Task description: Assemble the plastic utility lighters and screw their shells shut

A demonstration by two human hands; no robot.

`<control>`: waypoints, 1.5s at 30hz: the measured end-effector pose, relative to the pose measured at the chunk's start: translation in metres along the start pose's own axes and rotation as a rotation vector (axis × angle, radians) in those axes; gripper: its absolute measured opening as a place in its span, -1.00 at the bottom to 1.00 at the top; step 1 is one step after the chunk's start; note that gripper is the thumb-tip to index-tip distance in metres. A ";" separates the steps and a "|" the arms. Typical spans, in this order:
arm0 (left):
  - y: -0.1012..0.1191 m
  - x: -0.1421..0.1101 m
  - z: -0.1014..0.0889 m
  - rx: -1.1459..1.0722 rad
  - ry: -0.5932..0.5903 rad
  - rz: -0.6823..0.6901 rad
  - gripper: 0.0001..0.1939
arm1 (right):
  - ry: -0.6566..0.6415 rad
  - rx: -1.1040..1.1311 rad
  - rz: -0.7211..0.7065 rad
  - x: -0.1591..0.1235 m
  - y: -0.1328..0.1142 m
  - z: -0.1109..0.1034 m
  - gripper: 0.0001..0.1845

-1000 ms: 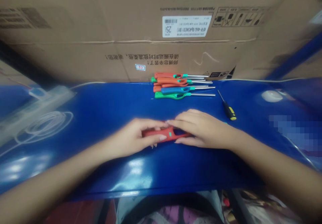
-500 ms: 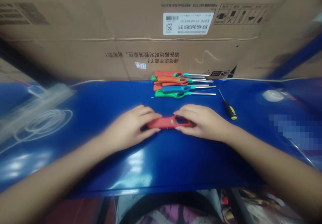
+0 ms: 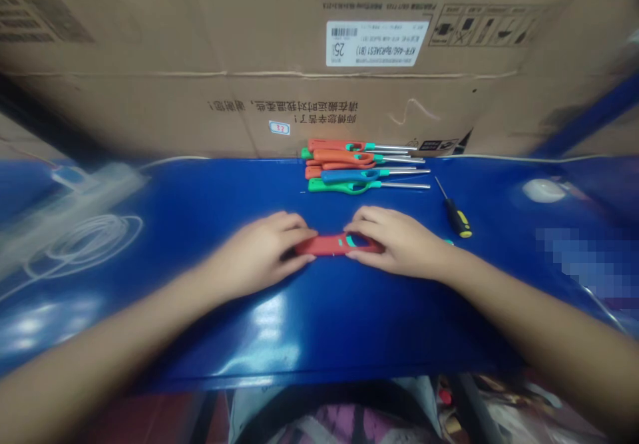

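Note:
Between my two hands is a red long-necked lighter (image 3: 327,245), lying crosswise just above or on the blue tabletop. My left hand (image 3: 272,247) pinches its left end between thumb and fingers. At the trigger-loop end, my right hand (image 3: 392,241) grips it, with a bit of teal trigger showing inside the loop. Its metal neck is not visible; my right hand and wrist cover that side. A small teal piece (image 3: 449,241) peeks out behind my right wrist. Beyond my hands lies a pile of lighters (image 3: 344,175) in orange, green and blue, metal necks pointing right.
A black and yellow screwdriver (image 3: 457,218) lies right of the pile. Behind stands a large cardboard box (image 3: 174,111) with upside-down printing. On the left are a coiled white cable (image 3: 94,244) and a power strip (image 3: 100,198); a white object (image 3: 543,190) rests at right.
The teal trigger now shows inside the red lighter's loop, and a teal piece has come into sight behind my right wrist. Both hands keep their grip almost in place.

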State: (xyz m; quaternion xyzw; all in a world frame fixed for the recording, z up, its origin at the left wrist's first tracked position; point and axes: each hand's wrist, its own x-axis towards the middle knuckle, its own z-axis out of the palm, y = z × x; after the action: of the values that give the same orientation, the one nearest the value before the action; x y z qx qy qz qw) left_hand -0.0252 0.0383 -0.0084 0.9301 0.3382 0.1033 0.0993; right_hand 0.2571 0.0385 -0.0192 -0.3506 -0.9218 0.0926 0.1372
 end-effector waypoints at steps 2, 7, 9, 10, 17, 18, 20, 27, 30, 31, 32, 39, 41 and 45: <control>0.000 0.000 0.001 0.016 0.004 0.001 -0.73 | -0.006 0.019 0.009 0.000 0.001 0.001 -0.61; 0.004 -0.002 0.004 0.174 0.003 0.030 -0.70 | -0.013 -0.038 0.005 -0.003 -0.001 0.002 -0.60; 0.004 -0.003 0.004 0.229 0.003 0.049 -0.69 | -0.002 -0.056 -0.013 -0.004 -0.002 0.001 -0.60; 0.004 -0.003 0.004 0.235 0.008 0.057 -0.68 | 0.009 -0.055 -0.022 -0.004 -0.003 0.001 -0.60; 0.003 -0.001 0.003 0.073 0.013 0.039 -0.61 | 0.089 0.017 -0.040 -0.003 -0.002 -0.005 -0.82; 0.003 -0.001 0.003 0.060 0.013 0.047 -0.60 | 0.101 0.002 -0.054 -0.004 -0.002 -0.006 -0.81; 0.005 -0.001 0.003 0.058 0.026 0.070 -0.59 | 0.108 -0.036 -0.080 -0.004 -0.003 -0.006 -0.80; 0.009 -0.001 0.002 0.106 0.051 0.042 -0.60 | 0.088 -0.017 0.022 -0.004 -0.007 -0.007 -0.80; 0.009 -0.001 0.003 0.095 0.066 -0.007 -0.62 | 0.103 -0.023 0.067 -0.004 -0.006 -0.005 -0.78; 0.009 0.000 0.004 0.097 0.069 -0.015 -0.61 | 0.101 -0.009 0.080 -0.004 -0.007 -0.004 -0.78; 0.008 0.000 0.005 0.103 0.068 -0.016 -0.58 | 0.097 0.016 0.096 -0.003 -0.008 -0.004 -0.79; 0.008 0.000 0.009 0.139 0.088 0.042 -0.57 | 0.051 0.144 0.091 -0.001 -0.014 -0.006 -0.71; 0.008 -0.001 0.010 0.136 0.111 0.084 -0.57 | 0.070 0.111 -0.023 -0.001 -0.014 -0.006 -0.65; 0.008 -0.002 0.012 0.172 0.137 0.128 -0.57 | 0.183 -0.011 -0.195 -0.002 -0.015 -0.006 -0.70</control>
State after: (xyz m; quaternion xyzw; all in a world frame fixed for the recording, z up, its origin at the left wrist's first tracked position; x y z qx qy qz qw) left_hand -0.0185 0.0294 -0.0182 0.9457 0.2916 0.1433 -0.0109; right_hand 0.2508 0.0266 -0.0098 -0.2671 -0.9355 0.0415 0.2273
